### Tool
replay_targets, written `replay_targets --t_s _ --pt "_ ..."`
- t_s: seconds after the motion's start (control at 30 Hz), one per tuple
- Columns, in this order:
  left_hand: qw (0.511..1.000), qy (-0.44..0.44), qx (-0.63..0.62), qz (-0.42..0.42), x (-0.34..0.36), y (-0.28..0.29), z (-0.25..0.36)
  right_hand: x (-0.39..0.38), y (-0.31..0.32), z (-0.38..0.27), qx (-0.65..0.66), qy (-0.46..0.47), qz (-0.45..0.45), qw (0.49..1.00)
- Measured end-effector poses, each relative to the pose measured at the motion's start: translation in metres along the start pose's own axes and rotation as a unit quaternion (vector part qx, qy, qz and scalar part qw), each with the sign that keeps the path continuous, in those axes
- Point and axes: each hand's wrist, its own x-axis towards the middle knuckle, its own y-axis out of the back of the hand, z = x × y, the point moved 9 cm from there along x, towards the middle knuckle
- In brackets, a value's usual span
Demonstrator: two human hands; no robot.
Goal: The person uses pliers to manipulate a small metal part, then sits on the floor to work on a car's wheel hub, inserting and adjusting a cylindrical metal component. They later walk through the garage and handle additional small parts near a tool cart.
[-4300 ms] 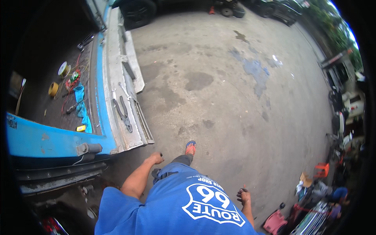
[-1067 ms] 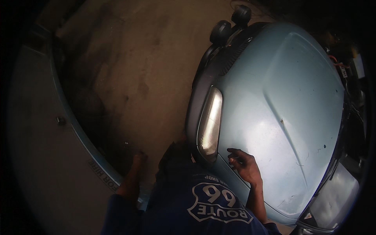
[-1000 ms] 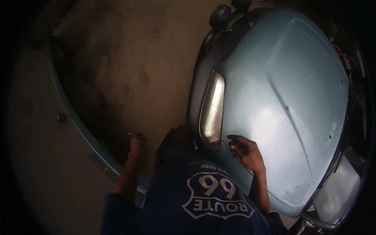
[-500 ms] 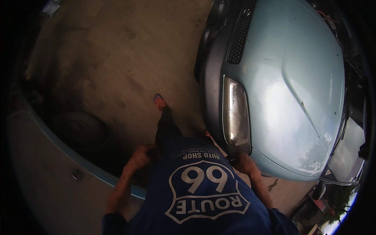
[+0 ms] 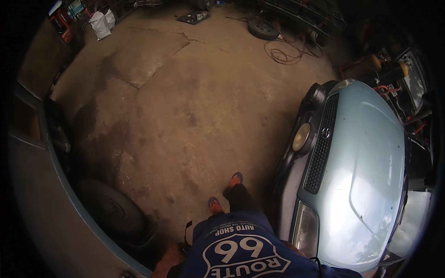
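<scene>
My left hand (image 5: 173, 255) hangs low at the side of my dark blue shirt (image 5: 245, 250), partly in shadow. Its fingers cannot be made out. A small pale thing with a black edge (image 5: 188, 233) shows just beyond it; whether the hand holds it is unclear. Only a sliver of my right hand or forearm (image 5: 295, 249) appears past the shirt, by the headlight (image 5: 306, 230) of a light blue-green car (image 5: 371, 171); its fingers are hidden. My feet in flip-flops stand on the stained concrete floor (image 5: 185, 120).
To the left is another vehicle's pale blue side panel (image 5: 69, 194) and a dark wheel (image 5: 109, 206). A round lamp (image 5: 301, 137) projects from the car's front. Farther off lie a loose tyre (image 5: 263, 28), a coiled hose (image 5: 283, 56), a tray (image 5: 193, 17) and white sacks (image 5: 100, 25).
I have moved forward and my view has lifted, bringing the far floor and the car's whole front into sight. Both hands have dropped toward the lower edge, the right mostly hidden.
</scene>
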Motion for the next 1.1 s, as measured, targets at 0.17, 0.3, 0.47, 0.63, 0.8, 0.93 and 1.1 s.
replay_targets --t_s 0.17,0.3,0.47,0.63,0.8,0.93,1.1 --pt "0.977 0.142 0.156 0.012 0.065 0.059 0.042 0.089 0.070 -0.090 0.031 0.007 -0.011 0.999" --pt "0.969 0.241 0.043 0.030 0.129 0.111 0.099 0.159 0.144 -0.172 0.043 0.022 -0.027 0.998" --pt "0.975 0.178 -0.103 0.091 0.193 0.169 0.196 0.230 0.239 -0.290 0.041 0.051 -0.059 0.996" --pt "0.972 0.194 -0.134 0.008 0.265 0.231 0.270 0.290 0.303 -0.382 0.071 0.059 -0.075 0.993" --pt "0.933 0.260 -0.227 -0.102 0.325 0.305 0.343 0.354 0.345 -0.449 0.139 0.025 -0.078 0.987" --pt "0.920 0.227 -0.288 -0.136 0.363 0.393 0.404 0.405 0.384 -0.518 0.205 -0.010 -0.071 0.976" --pt "0.880 0.118 -0.358 -0.288 0.366 0.525 0.483 0.446 0.447 -0.615 0.315 -0.022 -0.072 0.946"
